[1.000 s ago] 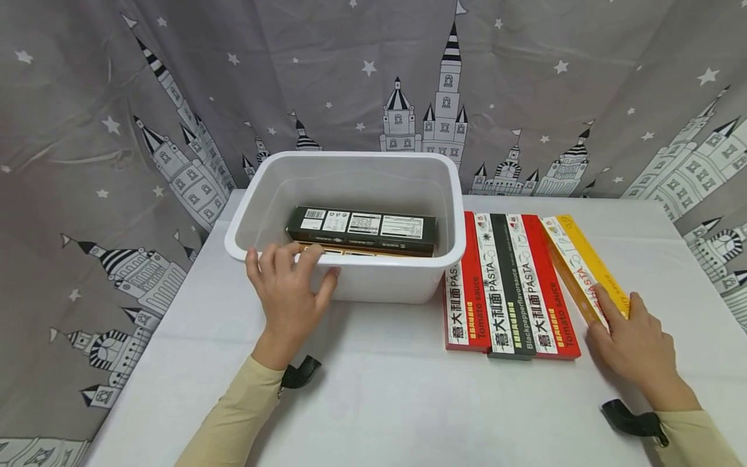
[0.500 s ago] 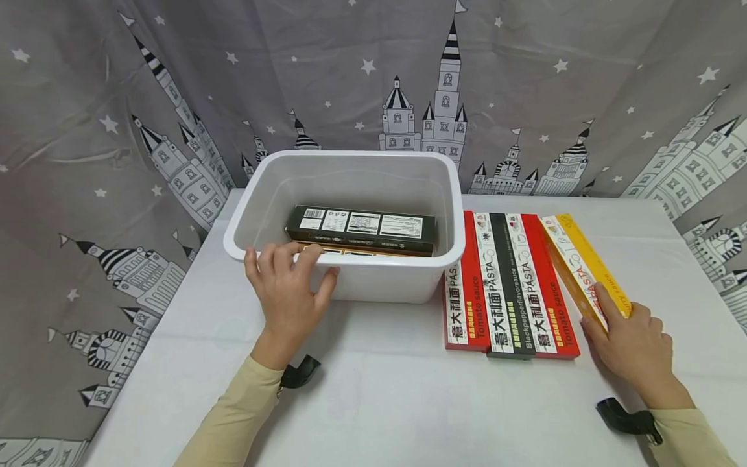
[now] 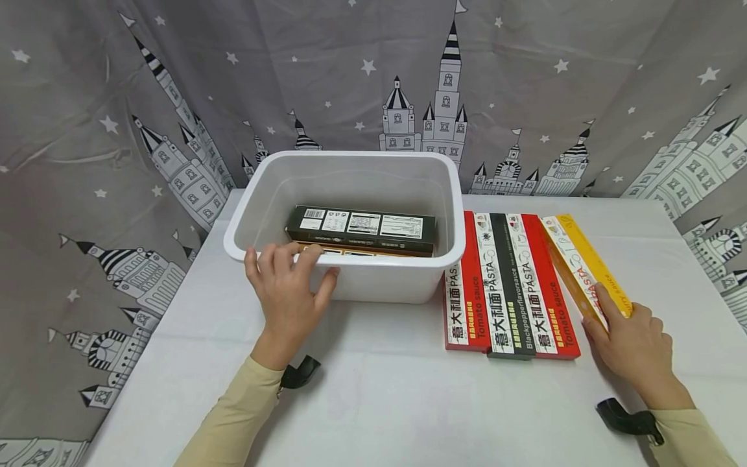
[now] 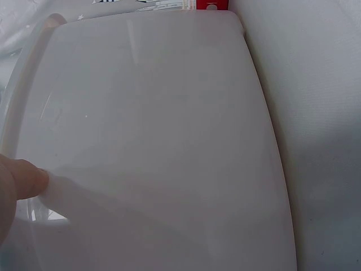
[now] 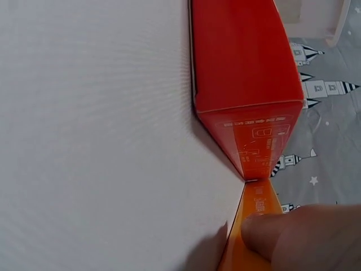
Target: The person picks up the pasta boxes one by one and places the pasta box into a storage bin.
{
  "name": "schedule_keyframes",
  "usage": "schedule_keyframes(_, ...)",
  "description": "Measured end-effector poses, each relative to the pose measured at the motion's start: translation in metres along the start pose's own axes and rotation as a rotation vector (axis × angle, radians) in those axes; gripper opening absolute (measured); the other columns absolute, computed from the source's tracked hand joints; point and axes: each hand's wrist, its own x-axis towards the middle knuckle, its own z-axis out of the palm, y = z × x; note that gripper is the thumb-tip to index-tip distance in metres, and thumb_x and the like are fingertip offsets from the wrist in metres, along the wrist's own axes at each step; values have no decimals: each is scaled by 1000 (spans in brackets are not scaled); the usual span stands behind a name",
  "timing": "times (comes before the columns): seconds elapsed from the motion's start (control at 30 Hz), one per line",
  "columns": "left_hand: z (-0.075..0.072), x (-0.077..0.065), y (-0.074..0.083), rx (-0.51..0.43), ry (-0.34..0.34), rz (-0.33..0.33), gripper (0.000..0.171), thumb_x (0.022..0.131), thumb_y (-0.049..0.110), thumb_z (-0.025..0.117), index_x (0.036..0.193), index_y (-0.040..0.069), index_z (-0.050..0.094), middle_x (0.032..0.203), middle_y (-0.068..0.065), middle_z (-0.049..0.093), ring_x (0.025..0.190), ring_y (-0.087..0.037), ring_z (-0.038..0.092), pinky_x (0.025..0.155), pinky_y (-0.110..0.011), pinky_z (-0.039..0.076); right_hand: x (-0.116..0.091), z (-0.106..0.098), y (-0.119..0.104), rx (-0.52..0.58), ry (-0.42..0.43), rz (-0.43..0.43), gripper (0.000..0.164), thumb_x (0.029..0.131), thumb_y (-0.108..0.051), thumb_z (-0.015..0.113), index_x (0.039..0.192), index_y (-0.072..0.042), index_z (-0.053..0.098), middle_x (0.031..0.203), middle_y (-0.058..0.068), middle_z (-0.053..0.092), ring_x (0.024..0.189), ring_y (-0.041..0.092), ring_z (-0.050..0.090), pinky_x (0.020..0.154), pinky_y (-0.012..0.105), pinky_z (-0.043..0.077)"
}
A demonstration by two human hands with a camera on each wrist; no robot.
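Note:
My left hand (image 3: pixel 286 292) grips the front rim of a white plastic bin (image 3: pixel 388 285), fingers over the edge and thumb against the outer wall. In the left wrist view the thumb (image 4: pixel 25 179) touches that smooth wall. My right hand (image 3: pixel 636 350) holds the near end of a yellow pasta box (image 3: pixel 583 266), which lies slanted on the table. The right wrist view has the thumb on the box's orange side (image 5: pixel 260 195), one end meeting a red box (image 5: pixel 248 56). Inside the bin, a black box (image 3: pixel 362 227) lies behind an orange one (image 3: pixel 350 251), mostly hidden by the rim.
Left of the yellow box, a red pasta box (image 3: pixel 543 279), a black one (image 3: pixel 506 285) and another red one (image 3: pixel 467 305) lie side by side, close against the bin's right. A grey castle-print curtain (image 3: pixel 350 84) hangs behind the white table (image 3: pixel 385 389).
My right hand has shifted slightly left along the yellow box's near end, then stayed put. My left hand, the bin and the other boxes look the same.

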Motion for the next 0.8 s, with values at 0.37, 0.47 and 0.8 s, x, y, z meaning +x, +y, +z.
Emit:
schedule_keyframes(0.37,0,0,0,-2,4,0,30,84,29,71,106,9,64,100,-19,56,107,-42,46,109,-70,22,2,-15,2,11,3,-48,81,96,-30,59,161,-9,15,118,53,37,99,66,42,72,68,39)
schedule_keyframes(0.47,1,0,0,-4,5,-2,30,84,29,70,106,9,64,100,-19,56,106,-42,46,109,-70,22,3,-22,3,15,-7,-52,81,96,-30,58,161,-9,13,118,53,36,100,65,40,72,68,39)
schedule_keyframes(0.8,1,0,0,-1,7,0,30,84,29,70,106,10,63,100,-19,56,106,-42,46,107,-71,23,12,-54,6,-12,21,-107,80,96,-28,61,160,-9,18,114,53,38,93,63,43,57,55,42)
